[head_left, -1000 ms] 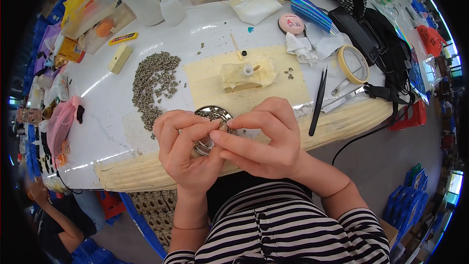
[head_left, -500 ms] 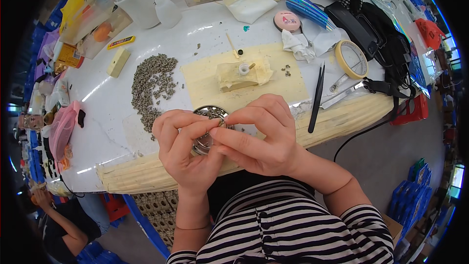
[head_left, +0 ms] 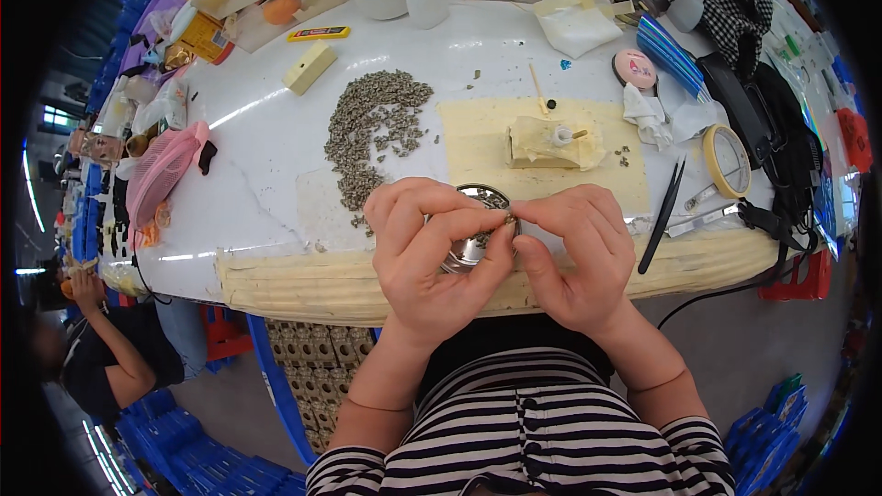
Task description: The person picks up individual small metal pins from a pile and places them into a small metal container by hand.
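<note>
My left hand and my right hand meet at the near edge of a white table. Their fingertips pinch one tiny brownish part between them. Right under the fingers sits a small round metal dish with several small parts in it, partly hidden by my left hand. A heap of small grey-brown parts lies just beyond my left hand. A yellowish mat with a pale block and a small white piece on it lies beyond the dish.
Black tweezers and a roll of tape lie to the right, with a black cable beyond. Bottles, boxes and bags crowd the far edge. A pink object sits at left. Another person crouches at lower left. Blue crates stand below.
Both hands have stayed over the dish, fingers shifting slightly as they work the small part. The view has tilted a little.
</note>
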